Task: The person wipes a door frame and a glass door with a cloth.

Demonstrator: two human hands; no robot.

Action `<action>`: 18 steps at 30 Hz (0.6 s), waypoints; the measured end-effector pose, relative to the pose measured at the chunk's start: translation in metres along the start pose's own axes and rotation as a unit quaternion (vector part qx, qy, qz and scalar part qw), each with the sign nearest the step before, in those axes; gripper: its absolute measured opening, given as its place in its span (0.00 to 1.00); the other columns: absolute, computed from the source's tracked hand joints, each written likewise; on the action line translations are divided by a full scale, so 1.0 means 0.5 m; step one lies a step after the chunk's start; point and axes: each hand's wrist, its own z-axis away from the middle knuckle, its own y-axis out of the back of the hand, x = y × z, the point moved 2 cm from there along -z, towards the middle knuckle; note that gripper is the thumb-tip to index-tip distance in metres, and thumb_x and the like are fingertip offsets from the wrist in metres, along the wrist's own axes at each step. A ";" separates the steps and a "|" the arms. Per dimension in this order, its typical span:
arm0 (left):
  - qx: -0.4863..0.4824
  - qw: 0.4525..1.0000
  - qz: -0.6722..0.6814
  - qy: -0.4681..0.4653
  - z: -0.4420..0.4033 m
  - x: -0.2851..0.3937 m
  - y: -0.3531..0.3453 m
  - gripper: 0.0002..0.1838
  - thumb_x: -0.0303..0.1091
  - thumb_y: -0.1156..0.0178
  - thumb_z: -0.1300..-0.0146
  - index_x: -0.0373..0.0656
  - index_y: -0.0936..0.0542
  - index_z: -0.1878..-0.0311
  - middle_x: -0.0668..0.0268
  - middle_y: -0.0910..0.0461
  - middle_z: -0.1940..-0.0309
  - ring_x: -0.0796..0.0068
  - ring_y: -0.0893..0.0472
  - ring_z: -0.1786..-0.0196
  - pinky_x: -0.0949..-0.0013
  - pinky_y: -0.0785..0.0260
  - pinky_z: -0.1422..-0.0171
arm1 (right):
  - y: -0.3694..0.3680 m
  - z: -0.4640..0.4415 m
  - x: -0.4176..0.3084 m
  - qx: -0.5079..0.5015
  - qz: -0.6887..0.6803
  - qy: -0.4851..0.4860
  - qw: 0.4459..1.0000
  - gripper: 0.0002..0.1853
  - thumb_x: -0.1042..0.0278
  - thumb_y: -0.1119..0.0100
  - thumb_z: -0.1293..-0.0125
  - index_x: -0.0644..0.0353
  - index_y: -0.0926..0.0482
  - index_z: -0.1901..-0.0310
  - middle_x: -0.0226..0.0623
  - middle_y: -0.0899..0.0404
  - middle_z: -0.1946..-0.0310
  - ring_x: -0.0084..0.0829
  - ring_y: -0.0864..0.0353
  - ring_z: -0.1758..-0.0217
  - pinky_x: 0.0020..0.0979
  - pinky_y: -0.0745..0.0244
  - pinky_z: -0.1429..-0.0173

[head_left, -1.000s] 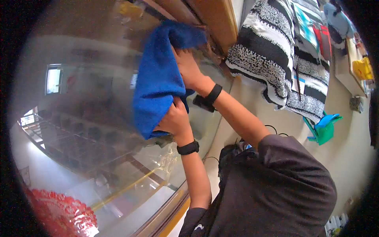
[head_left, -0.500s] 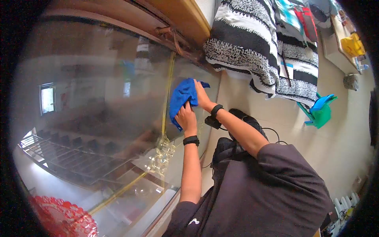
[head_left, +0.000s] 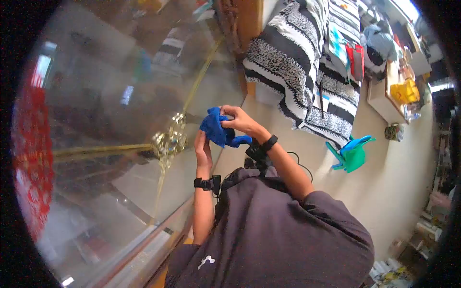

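Observation:
A crumpled blue cloth [head_left: 214, 128] is bunched between my two hands, in front of the glass pane [head_left: 120, 115]. My right hand [head_left: 240, 121] pinches its upper right side between thumb and fingers, and a loose end hangs below. From the lower left, my left hand [head_left: 203, 150] grips the cloth's edge with its fingers pointing up; part of this grip is hidden by the cloth. To the left of my hands, gold ornament [head_left: 170, 140] with gold strips decorates the glass. Whether the cloth touches the glass, I cannot tell.
A bed with a black-and-white striped cover [head_left: 283, 53] stands ahead. Beyond its corner is a small green chair [head_left: 354, 157] on the pale floor [head_left: 307, 192]. A yellow bag [head_left: 405, 91] sits on furniture at the right. Red lacy decoration [head_left: 36, 158] shows at the far left.
My hands have drawn back from the glass, and the cloth, spread against it before, is now bunched between them. The view has turned and shifted.

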 end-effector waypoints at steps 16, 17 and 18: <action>-0.011 0.964 0.237 0.119 0.190 -0.048 0.114 0.18 0.26 0.47 0.41 0.47 0.27 0.46 0.69 0.24 0.52 0.73 0.25 0.48 0.67 0.33 0.41 | -0.086 0.349 0.109 0.116 0.206 -0.068 0.969 0.13 0.73 0.29 0.50 0.63 0.24 0.66 0.30 0.23 0.67 0.22 0.25 0.62 0.28 0.27 0.53; -0.012 0.964 0.237 0.122 0.198 -0.044 0.109 0.18 0.26 0.47 0.41 0.47 0.27 0.46 0.69 0.24 0.52 0.73 0.25 0.48 0.67 0.33 0.41 | -0.084 0.359 0.108 0.119 0.207 -0.071 0.969 0.13 0.73 0.29 0.50 0.63 0.24 0.66 0.30 0.23 0.67 0.22 0.25 0.62 0.28 0.27 0.53; -0.014 0.965 0.222 0.136 0.210 -0.032 0.096 0.20 0.26 0.47 0.42 0.46 0.27 0.44 0.69 0.24 0.52 0.73 0.25 0.48 0.67 0.33 0.42 | -0.086 0.369 0.104 0.094 0.245 -0.058 0.963 0.14 0.74 0.29 0.52 0.64 0.24 0.65 0.32 0.22 0.67 0.25 0.24 0.62 0.29 0.27 0.52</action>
